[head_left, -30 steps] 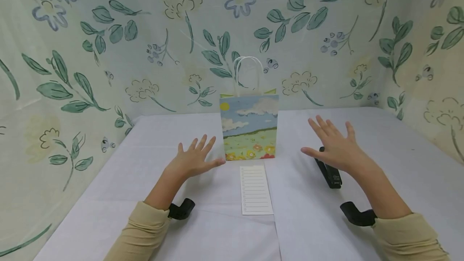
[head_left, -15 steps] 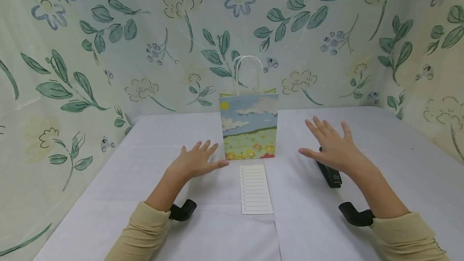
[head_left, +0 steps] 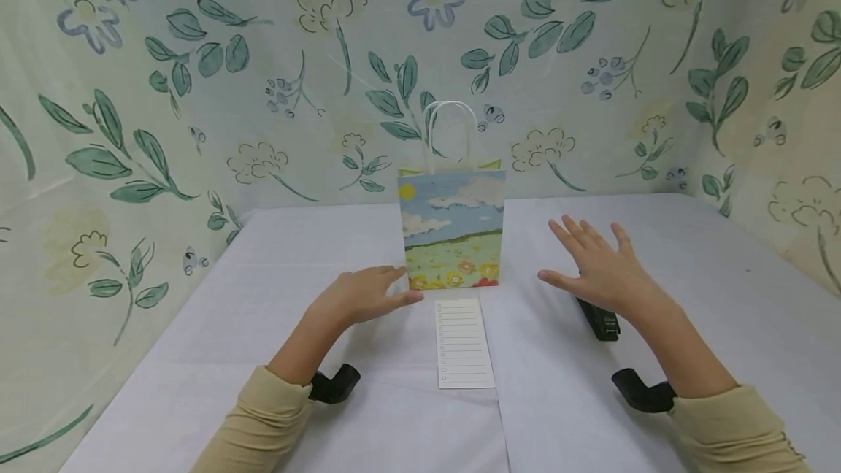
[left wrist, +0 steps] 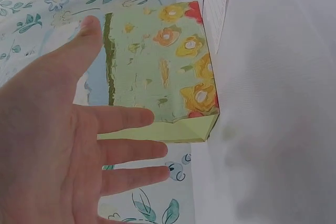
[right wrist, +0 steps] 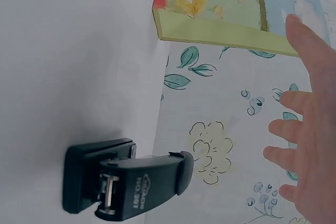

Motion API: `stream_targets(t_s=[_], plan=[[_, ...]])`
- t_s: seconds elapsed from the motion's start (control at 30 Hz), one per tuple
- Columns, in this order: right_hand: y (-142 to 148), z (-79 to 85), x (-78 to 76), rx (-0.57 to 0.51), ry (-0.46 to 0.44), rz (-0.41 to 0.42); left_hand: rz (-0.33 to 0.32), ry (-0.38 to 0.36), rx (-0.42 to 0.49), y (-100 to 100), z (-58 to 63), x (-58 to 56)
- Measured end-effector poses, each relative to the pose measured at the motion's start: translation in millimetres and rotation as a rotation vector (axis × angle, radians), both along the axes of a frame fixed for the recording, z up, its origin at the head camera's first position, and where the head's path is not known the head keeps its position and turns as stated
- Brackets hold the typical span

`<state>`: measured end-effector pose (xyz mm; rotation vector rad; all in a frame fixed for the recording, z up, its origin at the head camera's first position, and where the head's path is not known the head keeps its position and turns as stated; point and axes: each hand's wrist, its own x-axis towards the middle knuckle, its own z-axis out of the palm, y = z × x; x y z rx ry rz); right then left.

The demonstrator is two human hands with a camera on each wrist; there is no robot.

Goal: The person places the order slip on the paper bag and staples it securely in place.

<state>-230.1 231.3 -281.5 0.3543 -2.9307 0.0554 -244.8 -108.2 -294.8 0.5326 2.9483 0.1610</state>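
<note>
A paper gift bag with a painted sky and flower meadow stands upright at the back middle, its white handles up. My left hand is held palm toward the bag's lower left side, fingers straight and holding nothing; in the left wrist view its fingers overlap the bag's pale green side. My right hand hovers over a black stapler, fingers spread, and covers part of it in the head view. The right wrist view shows the stapler whole, apart from the fingers. A lined checklist sheet lies before the bag.
A white cloth covers the table, with a seam running toward the front beside the sheet. Floral fabric hangs close behind and at both sides. Black wrist mounts stick out from the beige sleeves.
My left hand has moved right toward the bag, its fingers tipping forward and lower. The right hand has drifted slightly left and down. Bag, sheet and stapler stay put.
</note>
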Motion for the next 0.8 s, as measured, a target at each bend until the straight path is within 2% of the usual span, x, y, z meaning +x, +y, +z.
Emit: stream_targets(t_s=[0.4,0.8], plan=[[-3,-2.2,0.0,0.013,0.055,-0.01,-0.068,0.053,-0.03,7,-8.8,-3.7],[-10,-3.5,1.0,0.012,0.115,-0.019,-0.092,0.089,-0.063,17,-16.4,-4.9]])
